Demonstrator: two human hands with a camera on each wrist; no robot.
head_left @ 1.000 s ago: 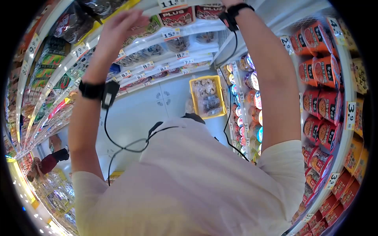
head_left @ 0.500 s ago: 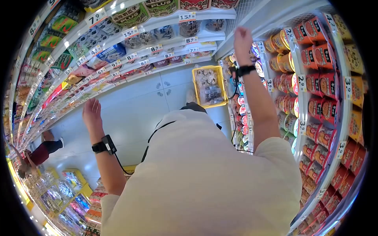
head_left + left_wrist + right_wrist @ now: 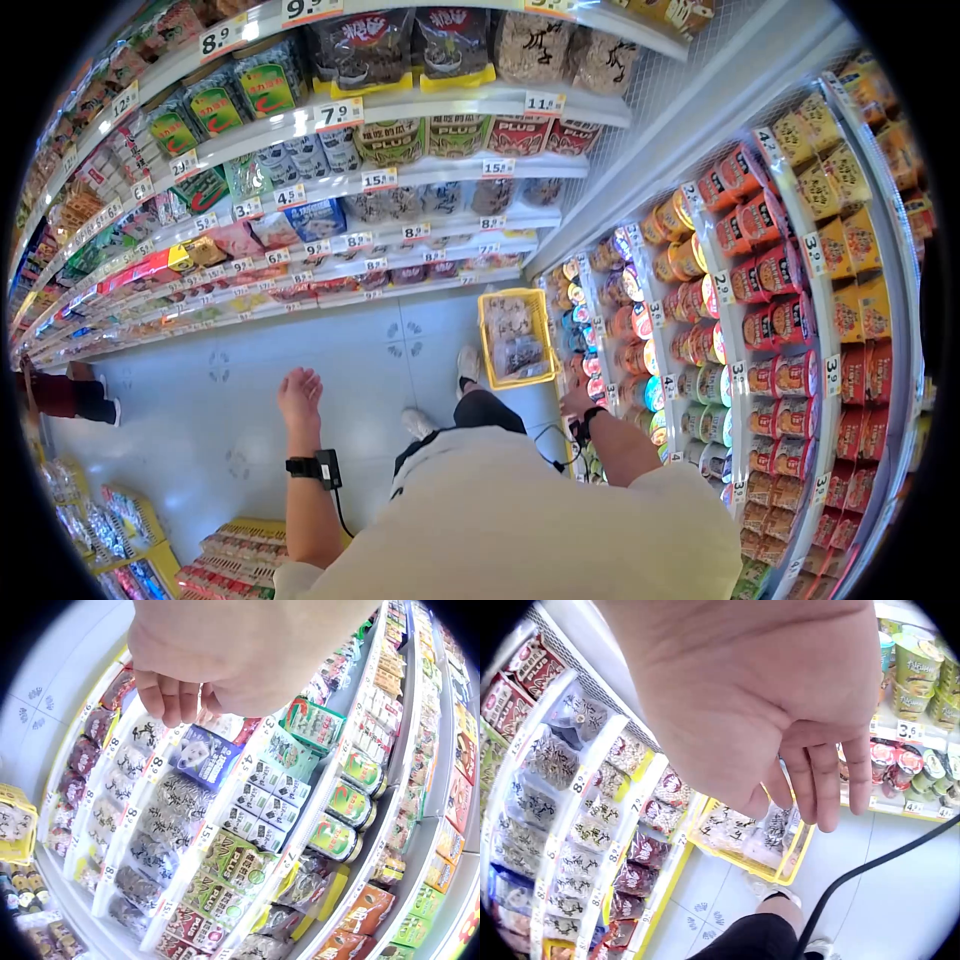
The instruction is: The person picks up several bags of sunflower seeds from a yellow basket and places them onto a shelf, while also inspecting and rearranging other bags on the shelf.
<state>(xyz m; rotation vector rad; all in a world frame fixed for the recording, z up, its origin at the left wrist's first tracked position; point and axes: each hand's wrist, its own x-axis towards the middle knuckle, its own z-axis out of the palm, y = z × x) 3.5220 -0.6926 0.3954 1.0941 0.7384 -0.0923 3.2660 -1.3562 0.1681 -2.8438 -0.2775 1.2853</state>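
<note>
Yellow basket (image 3: 520,381) on floor (image 3: 350,385), clear packets (image 3: 512,318) inside. My right fingers (image 3: 825,780) released near basket; left fingers (image 3: 171,701) released, well apart.

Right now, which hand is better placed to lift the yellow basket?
Probably the right hand: it is empty, open and close to the yellow basket, while the left hand, also empty, is farther off.
</note>
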